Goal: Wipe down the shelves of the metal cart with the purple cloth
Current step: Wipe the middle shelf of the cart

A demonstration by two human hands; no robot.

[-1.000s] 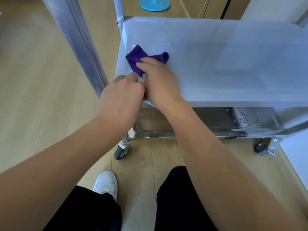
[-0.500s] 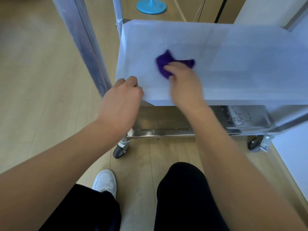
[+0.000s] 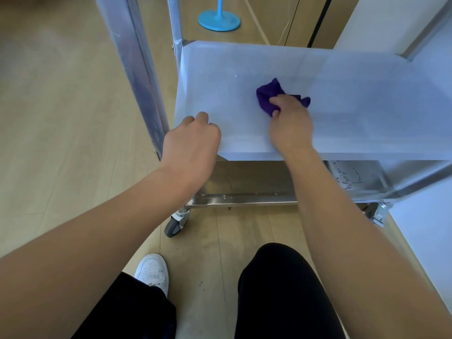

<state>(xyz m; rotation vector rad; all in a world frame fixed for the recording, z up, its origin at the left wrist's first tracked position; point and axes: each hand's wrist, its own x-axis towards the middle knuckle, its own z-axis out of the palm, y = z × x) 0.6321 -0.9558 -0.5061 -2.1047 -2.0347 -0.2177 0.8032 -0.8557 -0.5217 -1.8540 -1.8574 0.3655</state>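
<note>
The metal cart stands in front of me, and its pale, glare-washed middle shelf fills the upper right of the view. A bunched purple cloth lies on that shelf, left of its middle. My right hand grips the cloth and presses it onto the surface. My left hand has its fingers curled over the shelf's front left corner. Below, the bottom shelf shows shiny steel with water drops at its right end.
A steel upright post of the cart rises at the left. A caster wheel sits at the front left, another at the right. A blue round stand base is on the wood floor behind. My knees and white shoe are below.
My right hand has slid the purple cloth rightward across the middle shelf, away from the left hand. My left hand has stayed on the front left corner.
</note>
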